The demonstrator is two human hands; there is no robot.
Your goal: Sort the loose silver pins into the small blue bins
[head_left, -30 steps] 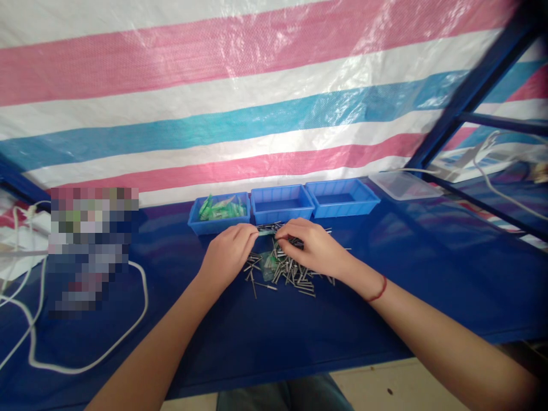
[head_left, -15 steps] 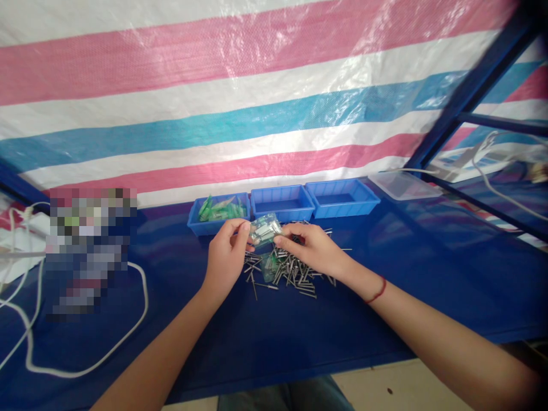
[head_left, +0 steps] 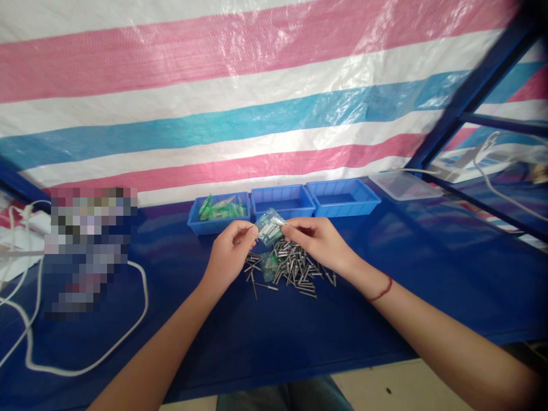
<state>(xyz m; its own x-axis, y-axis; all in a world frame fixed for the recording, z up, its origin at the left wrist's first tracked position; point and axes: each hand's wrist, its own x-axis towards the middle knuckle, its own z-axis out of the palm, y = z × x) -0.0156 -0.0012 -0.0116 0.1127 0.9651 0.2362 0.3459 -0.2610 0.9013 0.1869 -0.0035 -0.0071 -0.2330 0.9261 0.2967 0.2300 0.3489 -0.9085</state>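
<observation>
A small clear plastic bag point(head_left: 269, 226) with several silvery metal pieces inside is held up between my two hands. My left hand point(head_left: 231, 246) pinches its left edge between thumb and fingertips. On the other side, my right hand point(head_left: 317, 238) pinches the bag's right edge. Just below lies a loose pile of rivet-like metal pins point(head_left: 297, 265) on the blue tabletop, partly covered by my right hand. Another clear bag with some green on it point(head_left: 269, 267) rests at the pile's left side.
Behind the pile stand three blue bins: the left bin point(head_left: 201, 228) contains green-marked bags, beside a middle bin point(head_left: 282, 212) and a right bin point(head_left: 346, 209). A translucent lid point(head_left: 405, 186) lies at the back right. White cable point(head_left: 143, 308) loops across the left side.
The bag has tilted and shifted slightly upward. My right hand has moved a little right and up, and both hands keep their pinch on the bag.
</observation>
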